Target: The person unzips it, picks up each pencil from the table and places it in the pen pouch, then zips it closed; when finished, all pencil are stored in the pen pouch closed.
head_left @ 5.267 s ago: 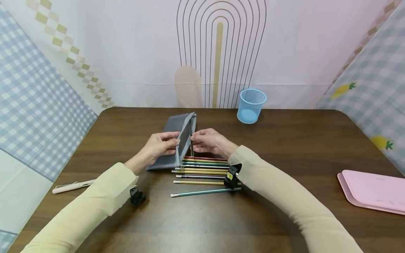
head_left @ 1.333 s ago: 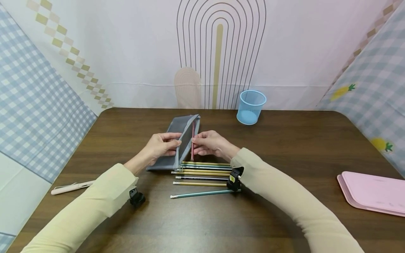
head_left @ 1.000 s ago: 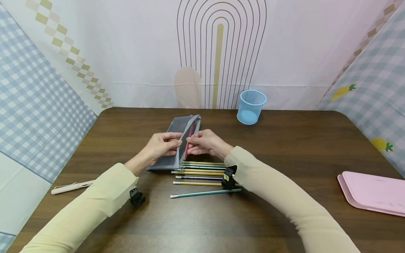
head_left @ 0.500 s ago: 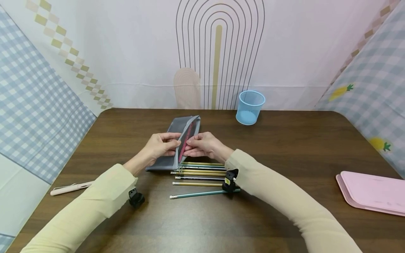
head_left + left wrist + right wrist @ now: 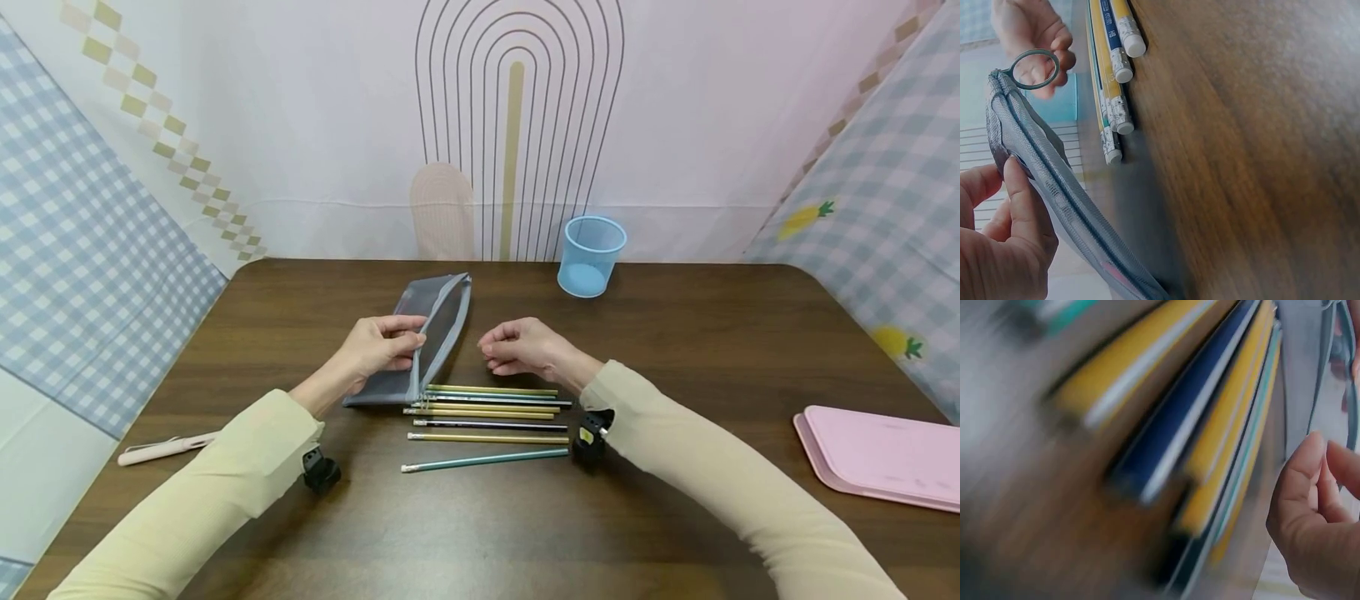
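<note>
My left hand pinches the edge of a grey mesh zip pouch between thumb and fingers, its mouth gaping to the right. A ring hangs at the zip's end in the left wrist view. Something pink shows through the mesh low on the pouch there. To the right of the mouth, my right hand hovers with loosely curled fingers and nothing in them. Below it lie several pencils side by side, erasers to the left: yellow ones, a navy pencil and, nearest me, a teal pencil.
A light blue mesh cup stands at the table's back edge. On the right lies a pink flat case. A pale pen rests at the left beside my sleeve. Patterned cloth hangs behind and at both sides.
Black and then red pencils were brought to the pouch mouth by my right hand. It let the red one go inside and drew back right. My left hand kept its grip.
</note>
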Tool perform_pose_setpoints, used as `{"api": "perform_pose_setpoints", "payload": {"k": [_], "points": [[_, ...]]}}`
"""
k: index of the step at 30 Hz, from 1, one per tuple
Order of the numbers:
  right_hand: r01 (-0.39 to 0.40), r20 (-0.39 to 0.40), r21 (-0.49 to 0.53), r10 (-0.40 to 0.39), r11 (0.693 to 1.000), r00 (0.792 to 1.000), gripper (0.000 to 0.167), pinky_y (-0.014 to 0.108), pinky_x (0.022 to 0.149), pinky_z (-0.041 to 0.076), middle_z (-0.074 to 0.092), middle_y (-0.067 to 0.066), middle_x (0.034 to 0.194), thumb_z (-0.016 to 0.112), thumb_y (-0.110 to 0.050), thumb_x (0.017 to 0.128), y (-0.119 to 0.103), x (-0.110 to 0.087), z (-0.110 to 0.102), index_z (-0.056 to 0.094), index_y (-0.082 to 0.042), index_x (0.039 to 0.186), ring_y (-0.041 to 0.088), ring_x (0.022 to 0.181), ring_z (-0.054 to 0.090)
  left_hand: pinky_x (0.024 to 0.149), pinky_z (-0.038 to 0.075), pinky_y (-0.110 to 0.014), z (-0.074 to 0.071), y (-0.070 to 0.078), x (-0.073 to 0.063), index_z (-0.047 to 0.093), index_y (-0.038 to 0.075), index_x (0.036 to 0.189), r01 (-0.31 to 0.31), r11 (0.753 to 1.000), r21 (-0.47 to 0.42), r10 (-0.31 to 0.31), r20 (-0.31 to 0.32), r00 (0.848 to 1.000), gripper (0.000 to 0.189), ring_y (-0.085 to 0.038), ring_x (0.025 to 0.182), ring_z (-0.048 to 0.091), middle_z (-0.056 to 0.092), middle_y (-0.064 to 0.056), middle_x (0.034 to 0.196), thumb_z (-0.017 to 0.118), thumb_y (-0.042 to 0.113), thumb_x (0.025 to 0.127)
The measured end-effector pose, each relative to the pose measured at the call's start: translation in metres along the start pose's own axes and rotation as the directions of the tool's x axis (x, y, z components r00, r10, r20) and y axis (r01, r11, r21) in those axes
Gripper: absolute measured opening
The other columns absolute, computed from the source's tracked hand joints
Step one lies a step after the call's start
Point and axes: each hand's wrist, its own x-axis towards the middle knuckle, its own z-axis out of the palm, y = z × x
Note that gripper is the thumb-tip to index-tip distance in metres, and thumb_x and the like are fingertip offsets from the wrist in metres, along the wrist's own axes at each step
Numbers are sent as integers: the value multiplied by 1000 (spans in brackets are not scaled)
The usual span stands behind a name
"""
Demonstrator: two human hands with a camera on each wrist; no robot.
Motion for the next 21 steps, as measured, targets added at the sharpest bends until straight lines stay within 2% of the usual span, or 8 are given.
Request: {"api": "perform_pose_setpoints", "payload": {"k": [5,8,12,15,21], "points": [[16,26,-200,-11,980,1000,20,21,61,52,62,3,82,61,-3,90,11,-4,-16,63,6,108,11,69,55,66,53,-20,2,1,0,52,-2,132,7,1000,17,-7,3,1000,43,-1,76,59,64,-14,109,61,9,91],[25,42,-290,-14,957,999,17,21,60,50,63,2,83,63,-4,88,15,-6,-19,66,4,103,11,70,53,66,54,-20,2,2,-1,53,0,132,15,999,29,-15,2,1000,42,-1,77,59,62,-17,112,60,9,91],[81,74,-387,-57,918,996,14,22,58,48,66,0,81,67,-5,86,17,-8,-19,69,2,98,10,69,53,66,54,-20,2,2,-1,53,1,132,16,999,32,-16,1,1000,42,-1,77,58,61,-19,114,60,9,91],[112,95,-421,-80,900,992,13,22,56,45,66,-2,77,68,-3,84,17,-9,-17,69,2,96,8,66,53,66,54,-20,2,2,0,53,0,132,10,999,30,-10,-1,1000,42,-1,77,58,61,-19,114,60,9,91],[147,126,-435,-101,888,987,12,22,54,41,65,-1,75,66,2,83,20,-9,-17,68,4,94,8,62,49,66,54,-20,1,1,-1,54,1,131,20,999,36,-20,-8,1000,42,-1,77,58,61,-17,112,60,10,91]]}}
